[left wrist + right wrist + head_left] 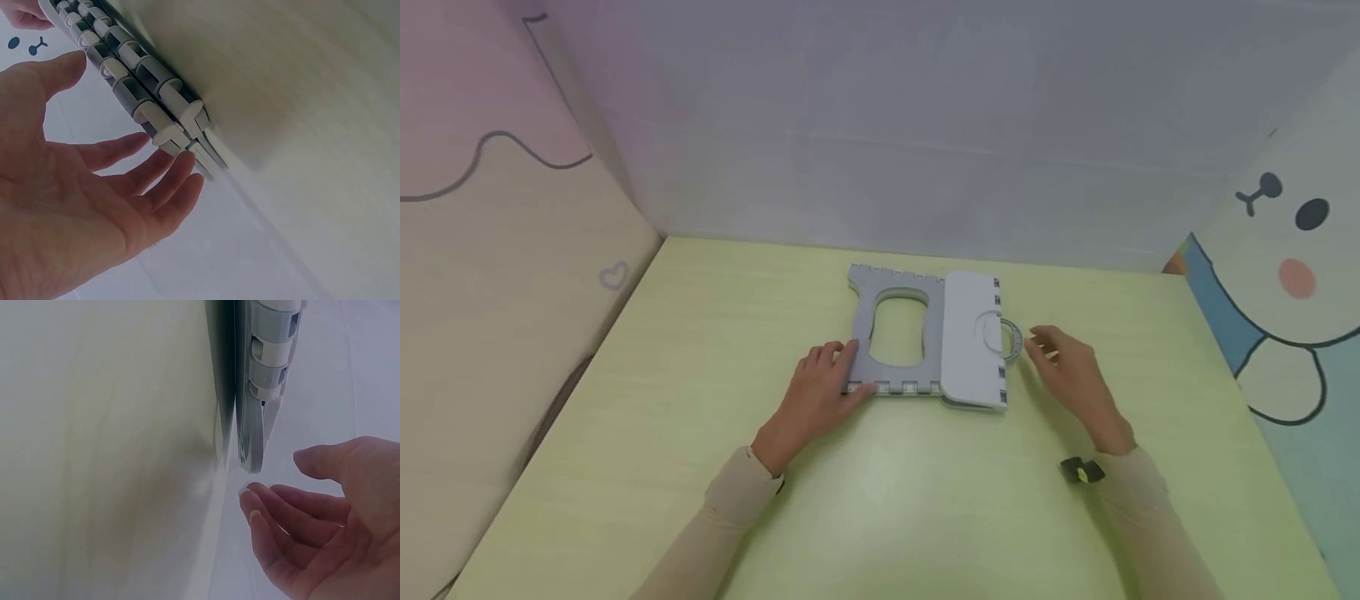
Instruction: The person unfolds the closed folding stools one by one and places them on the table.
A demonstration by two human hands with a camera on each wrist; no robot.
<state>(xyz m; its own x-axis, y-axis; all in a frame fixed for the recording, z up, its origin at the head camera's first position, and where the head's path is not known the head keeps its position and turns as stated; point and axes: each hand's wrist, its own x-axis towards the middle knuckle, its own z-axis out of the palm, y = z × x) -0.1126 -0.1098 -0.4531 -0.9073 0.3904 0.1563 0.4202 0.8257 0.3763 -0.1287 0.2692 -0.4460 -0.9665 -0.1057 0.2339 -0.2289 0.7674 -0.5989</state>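
A folded step stool point(962, 358), grey and white plastic, lies flat on the table with a large opening in its grey part. At its right edge a grey ring-shaped handle point(1017, 340) sticks out. My left hand point(811, 396) touches the stool's near left corner, fingers loosely bent; in the left wrist view the thumb and fingertips lie along the hinged edge point(134, 94). Just right of the handle, my right hand point(1071, 375) hovers with relaxed fingers. A gap shows between it and the handle point(253, 440) in the right wrist view.
The pale yellow table point(880, 500) meets a whitish wall covering point(880, 183) behind the stool. Panels with cartoon drawings stand at the left point(512, 292) and right point(1300, 358). A dark strap piece point(1082, 471) sits at my right wrist.
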